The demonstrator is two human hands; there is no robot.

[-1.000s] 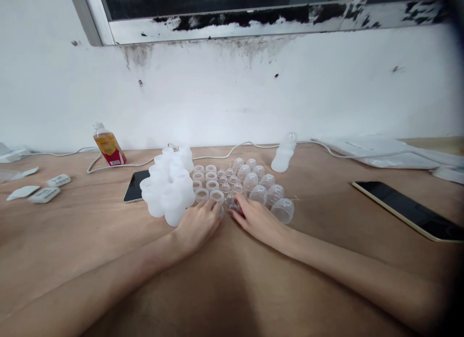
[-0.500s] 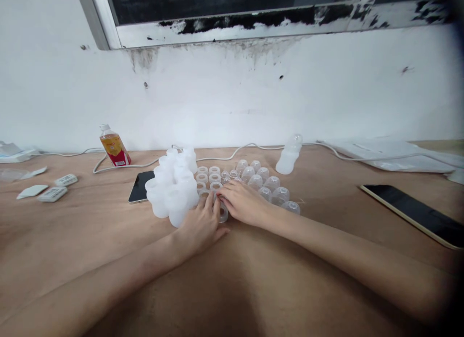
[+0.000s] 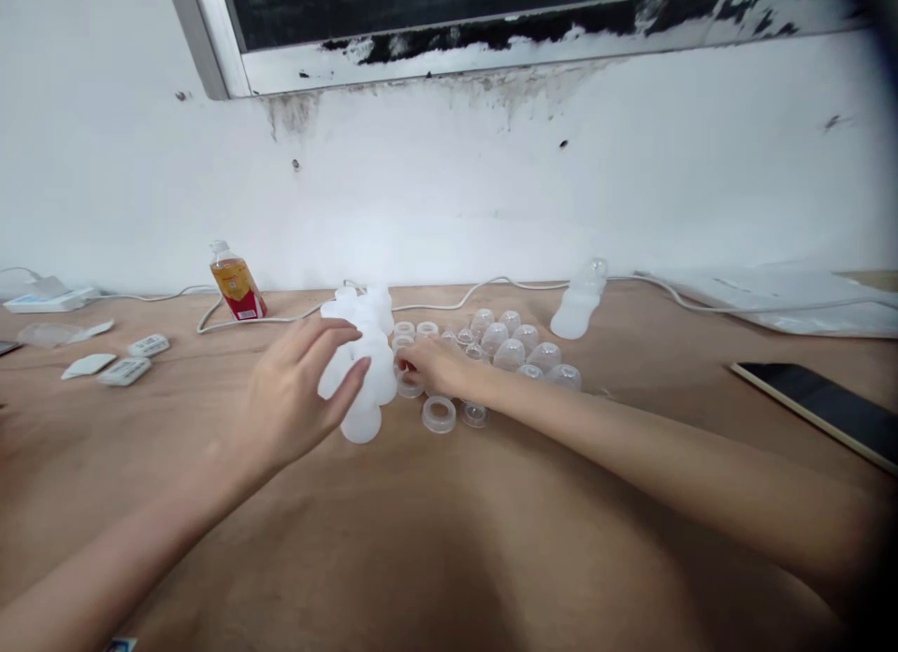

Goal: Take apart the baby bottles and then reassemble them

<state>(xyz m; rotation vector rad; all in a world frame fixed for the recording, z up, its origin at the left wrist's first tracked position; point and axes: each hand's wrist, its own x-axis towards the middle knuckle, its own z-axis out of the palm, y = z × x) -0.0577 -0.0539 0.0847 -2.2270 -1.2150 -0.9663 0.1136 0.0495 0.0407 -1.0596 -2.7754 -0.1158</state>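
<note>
On the wooden table (image 3: pixel 449 540), close to the white wall, stands a cluster of frosted white bottles (image 3: pixel 365 353), with clear rings (image 3: pixel 439 413) and clear dome caps (image 3: pixel 523 348) laid out in rows to the right of it. A second ago both hands rested flat at the near edge of these small parts; now the left hand (image 3: pixel 295 399) is lifted off the table and hangs in front of the bottles, fingers spread and half curled, holding nothing I can see. The right hand (image 3: pixel 435 364) has slid leftward across the rows and its fingertips close on a small clear piece beside the bottles; which piece exactly is too small to tell. One ring and one small cap (image 3: pixel 475 413) now lie apart in front, uncovered. To me this looks like picking has begun. Further back stand an orange drink bottle (image 3: pixel 237 282) and one assembled bottle (image 3: pixel 579 306); a tablet (image 3: pixel 820 409) lies far right.
</note>
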